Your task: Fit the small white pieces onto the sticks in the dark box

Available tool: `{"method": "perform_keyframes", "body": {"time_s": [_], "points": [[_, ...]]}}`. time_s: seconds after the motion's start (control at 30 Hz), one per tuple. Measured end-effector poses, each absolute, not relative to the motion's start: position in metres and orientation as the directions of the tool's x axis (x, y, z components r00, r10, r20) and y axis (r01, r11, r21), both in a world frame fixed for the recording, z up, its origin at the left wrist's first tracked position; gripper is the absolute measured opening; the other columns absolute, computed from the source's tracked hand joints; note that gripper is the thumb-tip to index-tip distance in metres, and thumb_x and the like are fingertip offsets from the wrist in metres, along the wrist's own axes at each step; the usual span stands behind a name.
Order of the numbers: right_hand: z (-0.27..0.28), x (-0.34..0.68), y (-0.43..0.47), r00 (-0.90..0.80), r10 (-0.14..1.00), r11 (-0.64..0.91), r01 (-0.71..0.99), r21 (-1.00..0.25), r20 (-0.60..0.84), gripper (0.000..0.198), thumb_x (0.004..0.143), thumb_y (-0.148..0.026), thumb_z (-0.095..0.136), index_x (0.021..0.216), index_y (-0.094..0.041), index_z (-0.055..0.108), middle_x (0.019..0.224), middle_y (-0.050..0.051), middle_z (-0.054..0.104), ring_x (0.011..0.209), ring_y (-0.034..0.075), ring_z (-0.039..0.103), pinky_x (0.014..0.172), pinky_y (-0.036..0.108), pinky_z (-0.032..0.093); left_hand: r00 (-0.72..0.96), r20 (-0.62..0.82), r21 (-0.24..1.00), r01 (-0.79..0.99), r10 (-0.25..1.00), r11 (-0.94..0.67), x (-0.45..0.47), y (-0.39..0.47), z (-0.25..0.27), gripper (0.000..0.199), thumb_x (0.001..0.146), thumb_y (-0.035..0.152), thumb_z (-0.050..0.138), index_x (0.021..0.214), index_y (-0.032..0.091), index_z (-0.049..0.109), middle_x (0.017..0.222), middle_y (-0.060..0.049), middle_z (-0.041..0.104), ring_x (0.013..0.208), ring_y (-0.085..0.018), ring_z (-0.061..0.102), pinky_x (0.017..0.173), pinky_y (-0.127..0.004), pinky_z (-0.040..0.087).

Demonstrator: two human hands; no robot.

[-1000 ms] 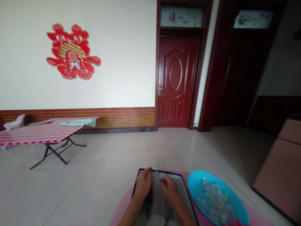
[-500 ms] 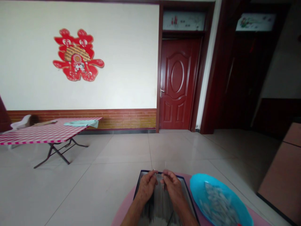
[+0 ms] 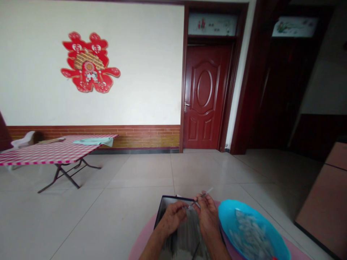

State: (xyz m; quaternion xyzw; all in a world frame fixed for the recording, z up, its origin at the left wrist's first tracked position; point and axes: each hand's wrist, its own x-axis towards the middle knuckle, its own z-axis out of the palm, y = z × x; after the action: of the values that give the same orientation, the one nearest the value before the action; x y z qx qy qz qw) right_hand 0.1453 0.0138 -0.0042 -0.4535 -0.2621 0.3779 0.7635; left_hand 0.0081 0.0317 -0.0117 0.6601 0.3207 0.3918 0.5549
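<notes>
Above a dark-rimmed shallow box (image 3: 162, 205), both hands pinch one thin stick-like piece (image 3: 191, 204) with a pale, translucent end. My left hand (image 3: 173, 218) is closed on its lower left end. My right hand (image 3: 208, 216) grips it farther up, and the whitish tip sticks out beyond the fingers to the upper right. Many thin grey strips (image 3: 187, 231) lie lengthwise in the box under my hands. To the right of my right hand is a blue plastic basin (image 3: 226, 209) with a heap of small pale, translucent pieces (image 3: 252, 231); their exact kind is unclear.
Box and basin rest on a pink round tabletop (image 3: 143, 234). A low folding table (image 3: 54, 151) with a checked cover and a pale green cloth (image 3: 92, 141) stands at left. At right is a brownish cabinet (image 3: 322, 195). A red door (image 3: 204, 97) is ahead.
My right hand has moved to the right and slightly up, away from the left. The thin piece with its whitish tip now shows between them. My left hand has shifted slightly down and right.
</notes>
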Motion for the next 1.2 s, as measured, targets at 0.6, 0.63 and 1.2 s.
{"method": "perform_keyframes", "body": {"time_s": [0.6,0.63,1.2], "points": [[-0.003,0.129,0.006,0.412,0.911,0.111,-0.250,-0.962,-0.001,0.035,0.055,-0.042,0.073,0.080,-0.018,0.067,0.082,0.004,0.071,0.081,0.023,0.066,0.066,0.029,0.050,0.469,0.222,0.964,0.025,0.855,-0.264,0.008,0.032,-0.008,0.040,0.083,0.045,0.049,0.090,0.013,0.072,0.053,0.004,0.049,0.049,-0.010,0.040,0.054,-0.023,0.034],[-0.002,0.129,0.005,0.391,0.920,0.091,-0.264,-0.960,-0.021,0.037,0.055,-0.043,0.074,0.081,-0.017,0.068,0.084,0.005,0.071,0.081,0.023,0.066,0.066,0.029,0.050,0.453,0.217,0.965,0.032,0.865,-0.259,0.008,0.033,-0.008,0.041,0.083,0.047,0.049,0.082,0.013,0.071,0.051,0.004,0.048,0.048,-0.010,0.039,0.052,-0.023,0.033],[0.001,0.142,0.007,0.557,0.828,0.167,-0.361,-0.917,-0.069,0.041,0.058,-0.046,0.074,0.088,-0.019,0.065,0.080,0.003,0.072,0.076,0.018,0.066,0.061,0.025,0.050,0.468,0.202,0.970,0.024,0.860,-0.241,0.008,0.030,-0.008,0.034,0.075,0.035,0.056,0.093,0.013,0.074,0.059,0.003,0.052,0.056,-0.010,0.037,0.055,-0.023,0.032]]}}
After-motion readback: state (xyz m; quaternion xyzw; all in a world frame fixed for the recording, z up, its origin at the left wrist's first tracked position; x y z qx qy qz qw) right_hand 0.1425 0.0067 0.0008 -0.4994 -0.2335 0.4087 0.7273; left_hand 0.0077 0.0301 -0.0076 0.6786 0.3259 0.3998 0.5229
